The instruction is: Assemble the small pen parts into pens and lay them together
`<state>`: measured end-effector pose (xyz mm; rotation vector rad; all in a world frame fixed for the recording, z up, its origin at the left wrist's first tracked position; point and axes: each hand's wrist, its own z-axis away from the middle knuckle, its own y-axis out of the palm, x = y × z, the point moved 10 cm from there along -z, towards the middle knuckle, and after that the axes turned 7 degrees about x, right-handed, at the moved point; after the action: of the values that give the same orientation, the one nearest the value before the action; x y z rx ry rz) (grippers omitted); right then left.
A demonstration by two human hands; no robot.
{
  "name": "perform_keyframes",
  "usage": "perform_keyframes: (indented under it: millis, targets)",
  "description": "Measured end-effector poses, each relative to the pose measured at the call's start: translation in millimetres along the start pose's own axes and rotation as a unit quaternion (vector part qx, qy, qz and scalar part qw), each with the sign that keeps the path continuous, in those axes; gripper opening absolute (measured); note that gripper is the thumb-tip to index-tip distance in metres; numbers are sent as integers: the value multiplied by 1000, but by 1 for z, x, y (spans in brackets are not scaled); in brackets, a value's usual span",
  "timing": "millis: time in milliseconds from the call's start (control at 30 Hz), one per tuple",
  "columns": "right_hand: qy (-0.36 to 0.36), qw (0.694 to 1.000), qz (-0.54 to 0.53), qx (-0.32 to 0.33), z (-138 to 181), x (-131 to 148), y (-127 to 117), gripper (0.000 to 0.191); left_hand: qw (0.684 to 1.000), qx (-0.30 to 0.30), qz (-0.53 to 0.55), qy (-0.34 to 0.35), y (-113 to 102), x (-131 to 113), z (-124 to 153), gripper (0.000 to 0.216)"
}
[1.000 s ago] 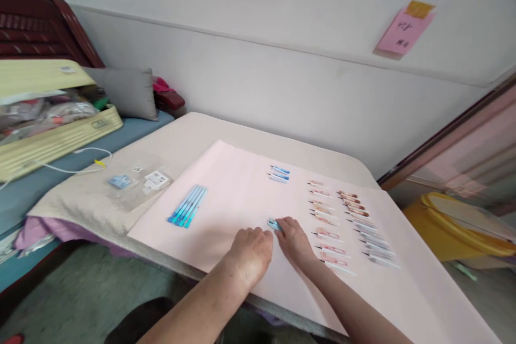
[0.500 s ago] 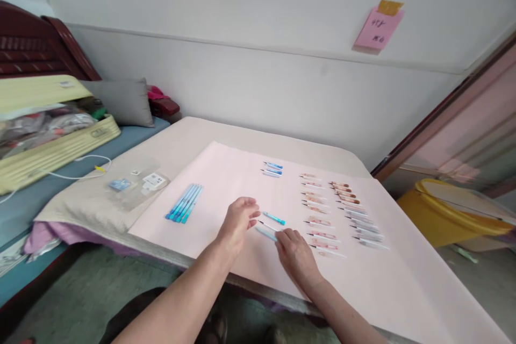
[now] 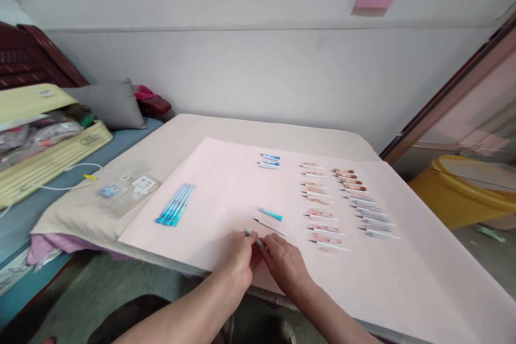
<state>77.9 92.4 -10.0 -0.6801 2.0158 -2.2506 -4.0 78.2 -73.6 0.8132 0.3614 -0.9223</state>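
My left hand [image 3: 241, 258] and my right hand [image 3: 282, 263] meet at the near edge of a pink paper sheet [image 3: 226, 193], fingers pinched together on a pale blue pen barrel [image 3: 253, 236] held between them. Just beyond lie a thin white refill [image 3: 269, 226] and a short blue pen cap [image 3: 271, 214]. A bundle of blue pens [image 3: 176, 204] lies to the left on the sheet. Rows of pink and grey pen parts [image 3: 346, 204] lie to the right.
The sheet covers a beige table [image 3: 193, 129] against a white wall. Small packets [image 3: 129, 187] lie on the table's left. A bed with an open yellow suitcase [image 3: 44, 140] stands at left. A yellow tub [image 3: 463, 188] sits at right.
My hands have come back toward the near edge and both closed on the pen barrel. The cap and refill now lie apart on the sheet. The view has tilted down.
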Motion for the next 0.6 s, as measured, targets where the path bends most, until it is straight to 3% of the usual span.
perform_keyframes:
  millis: [67, 167, 333, 467, 600]
  targets:
    - [-2, 1000, -10, -4, -1, -1, -5, 15, 1000, -5, 13, 21, -4, -10, -4, 5]
    - [56, 997, 38, -22, -4, -27, -9, 11, 999, -14, 12, 36, -10, -27, -7, 4]
    - [112, 988, 107, 20, -11, -59, 9, 12, 998, 1, 32, 54, -12, -54, -6, 2]
    - [90, 991, 83, 46, -12, -46, 16, 13, 995, 10, 49, 85, -15, -78, -6, 3]
    - [44, 998, 37, 5, -3, -21, -2, 12, 991, 2, 71, 117, -21, -101, -7, 3]
